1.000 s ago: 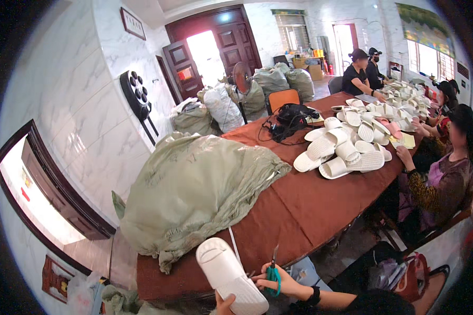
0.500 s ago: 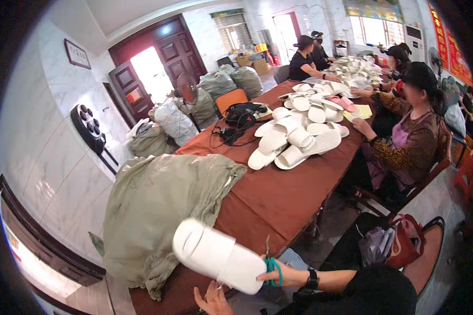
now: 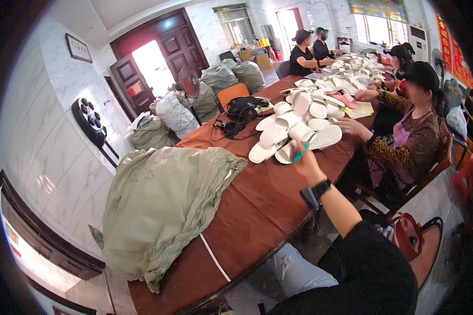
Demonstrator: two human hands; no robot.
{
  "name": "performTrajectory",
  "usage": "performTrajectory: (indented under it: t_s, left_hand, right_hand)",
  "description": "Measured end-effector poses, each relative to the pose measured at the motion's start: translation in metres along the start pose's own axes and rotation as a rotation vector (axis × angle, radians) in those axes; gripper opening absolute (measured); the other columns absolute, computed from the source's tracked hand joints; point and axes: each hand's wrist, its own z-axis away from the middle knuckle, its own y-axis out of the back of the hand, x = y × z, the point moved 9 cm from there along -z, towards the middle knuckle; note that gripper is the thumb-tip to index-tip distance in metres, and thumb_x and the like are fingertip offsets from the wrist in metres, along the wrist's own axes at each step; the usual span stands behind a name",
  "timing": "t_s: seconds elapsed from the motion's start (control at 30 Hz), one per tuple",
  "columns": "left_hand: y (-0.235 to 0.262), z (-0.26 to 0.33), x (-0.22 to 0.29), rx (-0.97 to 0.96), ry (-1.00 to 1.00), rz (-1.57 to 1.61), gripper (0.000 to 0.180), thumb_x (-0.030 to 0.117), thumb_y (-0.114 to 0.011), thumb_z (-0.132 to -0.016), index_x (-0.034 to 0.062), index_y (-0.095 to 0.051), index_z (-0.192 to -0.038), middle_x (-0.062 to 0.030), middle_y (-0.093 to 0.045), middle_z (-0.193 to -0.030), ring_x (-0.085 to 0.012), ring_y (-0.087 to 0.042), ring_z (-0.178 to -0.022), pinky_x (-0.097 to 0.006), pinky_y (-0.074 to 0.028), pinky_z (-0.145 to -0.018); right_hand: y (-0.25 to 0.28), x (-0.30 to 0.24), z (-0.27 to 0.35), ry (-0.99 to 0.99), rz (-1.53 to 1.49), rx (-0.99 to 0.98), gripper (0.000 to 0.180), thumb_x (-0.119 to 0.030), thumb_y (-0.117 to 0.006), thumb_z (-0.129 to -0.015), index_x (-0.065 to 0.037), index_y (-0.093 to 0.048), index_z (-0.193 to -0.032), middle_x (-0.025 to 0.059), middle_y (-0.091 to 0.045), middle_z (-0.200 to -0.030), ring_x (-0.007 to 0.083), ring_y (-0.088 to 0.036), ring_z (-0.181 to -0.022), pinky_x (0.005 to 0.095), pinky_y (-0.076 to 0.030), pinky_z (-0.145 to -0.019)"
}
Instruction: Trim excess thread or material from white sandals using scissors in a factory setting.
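My right hand (image 3: 306, 164), slightly blurred, reaches out to the near edge of a heap of white slide slippers (image 3: 278, 131) on the table. A pair of scissors with teal handles (image 3: 299, 152) sits in that hand; the blades are hard to make out. My fingertips overlap a white slipper (image 3: 285, 153) at the front of the heap, and I cannot tell whether they grip it. A dark watch (image 3: 316, 194) is on my right wrist. My left hand is out of view.
A bulging grey-green sack (image 3: 163, 210) lies on the brown-covered table (image 3: 257, 220), with a thin white strip (image 3: 215, 257) beside it. Black bags with cables (image 3: 242, 113) lie beyond. A co-worker (image 3: 415, 126) sits at the right, hands by the slippers; others work farther along.
My right hand has moved forward and up to the heap with the scissors. The white slipper held near the table's front edge, and my left hand beside it, are gone from view.
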Motion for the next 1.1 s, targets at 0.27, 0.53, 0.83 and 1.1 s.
performTrajectory:
  t_s: [0.27, 0.53, 0.83, 1.1]
  left_hand:
    - [0.15, -0.009, -0.233, -0.154, 0.137, -0.772, 0.061, 0.023, -0.067, -0.072, -0.0049, -0.046, -0.123, -0.0244, -0.057, -0.11, -0.0357, -0.059, -0.096, -0.043, -0.047, -0.085]
    - [0.16, 0.017, -0.121, 0.255, 0.139, -0.825, 0.03, 0.014, -0.062, -0.081, 0.002, -0.057, -0.109, -0.0152, -0.063, -0.091, -0.0261, -0.061, -0.084, -0.035, -0.048, -0.076]
    - [0.167, 0.029, -0.155, 0.233, 0.214, -0.651, 0.029, 0.014, -0.062, -0.081, 0.0021, -0.058, -0.108, -0.014, -0.064, -0.092, -0.0235, -0.062, -0.083, -0.033, -0.049, -0.074]
    - [0.131, 0.013, -0.217, 0.146, -0.022, -0.905, 0.043, 0.015, -0.063, -0.08, 0.0022, -0.052, -0.119, -0.0181, -0.055, -0.117, -0.0322, -0.051, -0.109, -0.039, -0.041, -0.093]
  right_hand:
    - [-0.111, 0.117, 0.172, -0.194, 1.431, -0.714, 0.064, -0.033, -0.076, -0.072, -0.005, -0.047, -0.122, 0.0122, -0.062, -0.086, 0.019, -0.061, -0.075, 0.0311, -0.049, -0.067]
    - [-0.065, 0.145, 0.191, -0.223, 1.333, -0.436, 0.041, -0.014, -0.072, -0.078, -0.007, -0.048, -0.11, 0.0036, -0.059, -0.068, 0.0105, -0.054, -0.058, 0.0255, -0.043, -0.052]
    - [-0.061, 0.157, 0.21, -0.352, 1.238, -0.388, 0.042, -0.011, -0.067, -0.083, -0.005, -0.046, -0.118, 0.0042, -0.06, -0.079, 0.0087, -0.056, -0.059, 0.0199, -0.042, -0.048]
    - [-0.06, 0.152, 0.206, -0.329, 1.169, -0.346, 0.042, -0.013, -0.066, -0.084, -0.003, -0.046, -0.119, 0.0042, -0.059, -0.078, 0.0084, -0.055, -0.06, 0.0198, -0.041, -0.05]
